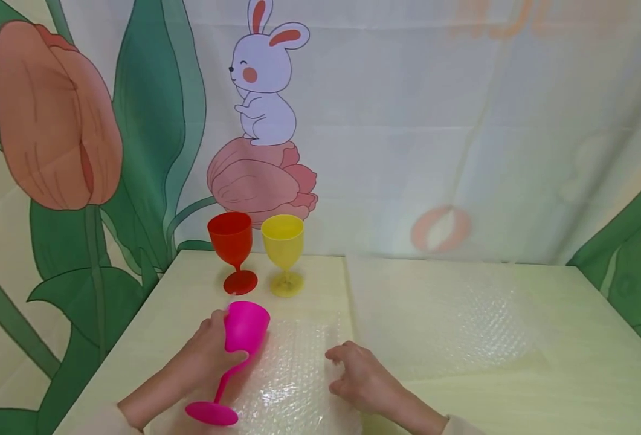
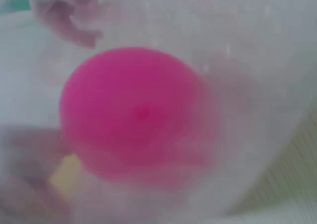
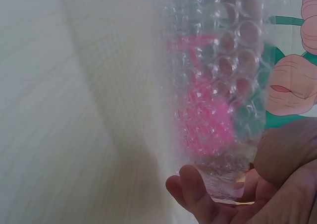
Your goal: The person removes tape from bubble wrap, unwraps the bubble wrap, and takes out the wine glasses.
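Observation:
My left hand (image 1: 208, 347) grips a pink plastic goblet (image 1: 246, 323) round its bowl, tilted, with its foot toward me. Under the goblet lies a sheet of bubble wrap (image 1: 293, 386). At that sheet's right edge is my right hand (image 1: 366, 377), its thumb and fingers bent about the raised edge. In the right wrist view the bubble wrap (image 3: 242, 60) stands up between the fingers and thumb, and the goblet (image 3: 210, 125) shows through it. The left wrist view is blurred; the goblet's round foot (image 2: 124, 110) fills its middle.
Behind the pink goblet, a red goblet (image 1: 233, 241) and a yellow goblet (image 1: 283, 241) stand upright side by side. Another bubble wrap sheet (image 1: 440, 326) lies flat on the right of the pale table (image 1: 586, 386). A printed curtain (image 1: 385, 121) hangs along the table's far edge.

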